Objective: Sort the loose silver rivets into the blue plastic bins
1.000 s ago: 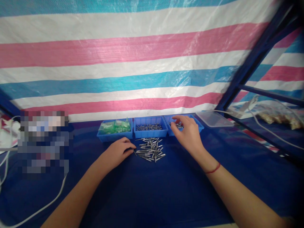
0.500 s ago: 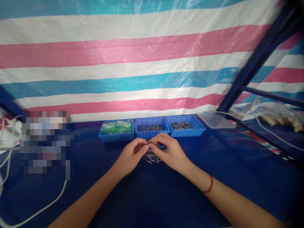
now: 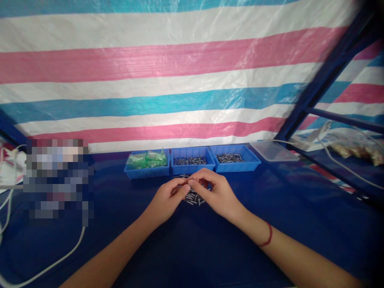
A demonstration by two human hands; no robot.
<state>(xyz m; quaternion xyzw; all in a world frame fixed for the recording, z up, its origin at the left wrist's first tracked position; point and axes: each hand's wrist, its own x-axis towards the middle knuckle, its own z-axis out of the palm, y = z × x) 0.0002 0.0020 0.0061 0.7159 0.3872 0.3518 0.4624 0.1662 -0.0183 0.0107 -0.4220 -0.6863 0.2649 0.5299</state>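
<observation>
Over a pile of thin metal screws (image 3: 193, 197) on the blue table, both hands meet at the fingertips. My left hand (image 3: 168, 199) is closed in a pinch, its thumb and forefinger touching the fingers of the other hand. My right hand (image 3: 218, 191), also pinched closed, comes in from the right, with a red band on its wrist. Whatever small piece is between the fingertips is too small and covered to make out. Both hands partly hide the pile.
Behind the hands, a left blue bin (image 3: 147, 173) holds green plastic packets (image 3: 147, 160). The middle bin (image 3: 193, 168) and right bin (image 3: 237, 166) hold screws. A clear plastic lid (image 3: 273, 152) lies to their right. A white cable (image 3: 64, 258) curves along the left.
My fingertips have shifted slightly, with the left thumb and fingers now nearer the right ones. The small dark piece glimpsed between them is now hidden. Bins and pile stay put.
</observation>
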